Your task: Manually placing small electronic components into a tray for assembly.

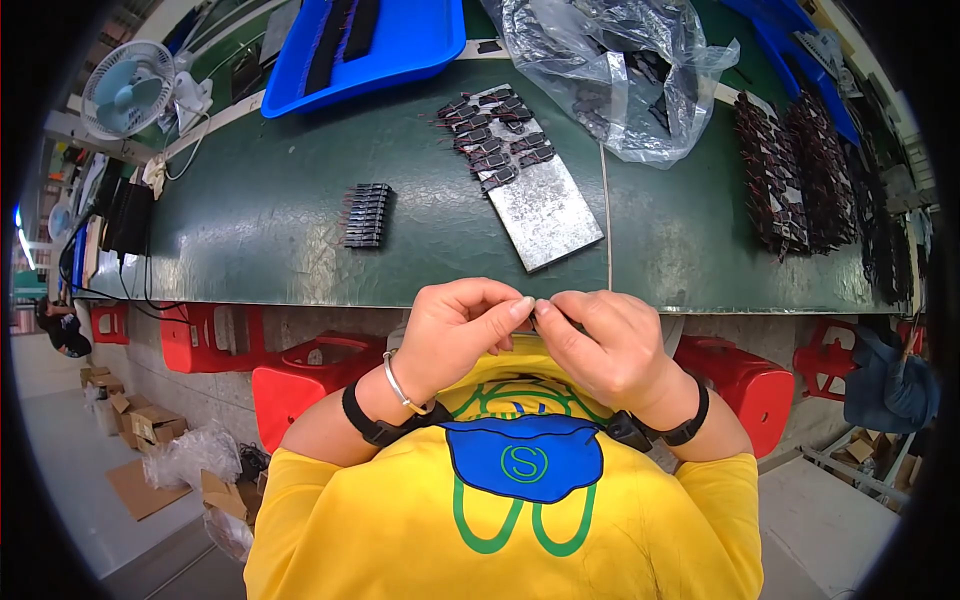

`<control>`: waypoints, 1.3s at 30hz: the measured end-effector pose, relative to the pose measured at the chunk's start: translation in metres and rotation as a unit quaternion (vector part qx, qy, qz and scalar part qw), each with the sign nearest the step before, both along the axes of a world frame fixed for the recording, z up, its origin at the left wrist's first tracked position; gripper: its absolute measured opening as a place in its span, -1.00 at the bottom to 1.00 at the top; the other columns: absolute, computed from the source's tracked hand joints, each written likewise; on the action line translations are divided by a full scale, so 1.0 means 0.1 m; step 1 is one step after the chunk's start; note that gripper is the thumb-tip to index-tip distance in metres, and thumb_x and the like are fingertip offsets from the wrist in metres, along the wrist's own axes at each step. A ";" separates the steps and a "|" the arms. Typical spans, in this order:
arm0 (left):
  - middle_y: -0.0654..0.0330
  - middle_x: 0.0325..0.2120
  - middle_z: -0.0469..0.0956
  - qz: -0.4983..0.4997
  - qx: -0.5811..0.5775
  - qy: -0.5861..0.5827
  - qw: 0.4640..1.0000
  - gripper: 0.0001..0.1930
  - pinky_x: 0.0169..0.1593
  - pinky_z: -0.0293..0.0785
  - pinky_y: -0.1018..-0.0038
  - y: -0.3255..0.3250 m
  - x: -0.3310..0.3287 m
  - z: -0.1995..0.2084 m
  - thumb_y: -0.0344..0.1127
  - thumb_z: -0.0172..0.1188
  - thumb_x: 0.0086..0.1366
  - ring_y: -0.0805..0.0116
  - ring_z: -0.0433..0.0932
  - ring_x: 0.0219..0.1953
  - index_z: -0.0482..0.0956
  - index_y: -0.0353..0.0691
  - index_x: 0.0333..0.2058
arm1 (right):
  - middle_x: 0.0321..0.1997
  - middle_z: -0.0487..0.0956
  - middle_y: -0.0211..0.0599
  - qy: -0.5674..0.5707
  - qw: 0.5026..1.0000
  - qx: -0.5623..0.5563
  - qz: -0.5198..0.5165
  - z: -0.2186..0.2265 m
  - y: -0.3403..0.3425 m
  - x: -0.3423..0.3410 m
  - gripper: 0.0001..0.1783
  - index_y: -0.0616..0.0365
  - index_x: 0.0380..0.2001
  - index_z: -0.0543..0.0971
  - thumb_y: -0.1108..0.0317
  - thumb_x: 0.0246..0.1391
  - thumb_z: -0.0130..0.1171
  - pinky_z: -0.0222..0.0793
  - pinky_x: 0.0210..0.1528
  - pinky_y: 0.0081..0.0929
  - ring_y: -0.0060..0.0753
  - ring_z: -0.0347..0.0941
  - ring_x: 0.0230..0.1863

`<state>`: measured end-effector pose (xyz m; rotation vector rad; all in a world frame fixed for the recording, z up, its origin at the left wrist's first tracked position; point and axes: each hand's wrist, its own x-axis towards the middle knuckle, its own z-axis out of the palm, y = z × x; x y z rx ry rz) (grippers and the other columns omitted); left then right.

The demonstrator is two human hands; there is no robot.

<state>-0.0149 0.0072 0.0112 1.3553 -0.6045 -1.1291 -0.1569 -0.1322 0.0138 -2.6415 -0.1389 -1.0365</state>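
My left hand (462, 322) and my right hand (612, 340) meet fingertip to fingertip just off the table's near edge. Both are closed in a pinch around a tiny dark piece, mostly hidden by the fingers, so its kind is not visible. Beyond them lies a silvery metal plate (550, 215), slanted on the green tabletop (270, 215). Small black parts with thin red wires (490, 140) sit in rows on its far half. To the left is a neat stack of similar black parts (367, 215).
A blue tray (425, 50) with dark strips stands at the back left, near a clear plastic bag (640, 110) of black pieces. More wired parts (775, 180) fill plates at the right. Red stools (290, 385) flank me; a fan (130, 90) stands far left.
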 end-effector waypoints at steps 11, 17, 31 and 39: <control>0.11 -0.47 0.61 -0.052 -0.003 0.057 0.997 -0.86 -0.47 0.48 0.63 -0.01 0.12 -0.05 -0.41 0.13 0.29 0.51 0.54 -0.54 0.57 -0.40 -0.32 | -0.42 0.54 -0.26 0.002 1.000 0.022 0.006 -0.02 -0.02 0.00 -0.70 0.24 -0.37 0.59 0.59 -0.33 0.30 0.35 -0.59 -0.54 -0.38 0.47 -0.57; 0.04 -0.45 0.62 -0.089 -0.046 0.183 0.978 -0.86 -0.45 0.51 0.60 0.01 0.21 -0.10 -0.42 0.11 0.29 0.46 0.57 -0.52 0.56 -0.41 -0.31 | -0.41 0.57 -0.23 -0.030 0.994 0.102 0.036 -0.03 -0.02 0.06 -0.69 0.25 -0.36 0.58 0.56 -0.32 0.36 0.39 -0.56 -0.52 -0.33 0.51 -0.53; 0.01 -0.47 0.61 -0.067 -0.074 0.158 0.982 -0.89 -0.45 0.53 0.57 0.02 0.36 -0.09 -0.44 0.15 0.26 0.44 0.57 -0.55 0.53 -0.38 -0.32 | -0.31 0.60 -0.14 -0.012 0.995 0.095 -0.016 0.37 -0.52 0.06 -0.74 0.28 -0.34 0.59 0.44 -0.17 0.35 0.48 -0.36 -0.42 -0.19 0.56 -0.36; 0.03 -0.50 0.60 -0.037 -0.098 0.179 0.978 -0.89 -0.47 0.53 0.56 0.02 0.42 -0.15 -0.41 0.16 0.25 0.43 0.55 -0.58 0.51 -0.35 -0.36 | -0.32 0.59 -0.09 0.156 0.949 0.069 -0.265 0.20 -1.76 0.45 -0.79 0.24 -0.28 0.59 0.43 -0.05 0.21 0.45 -0.25 -0.31 -0.10 0.54 -0.34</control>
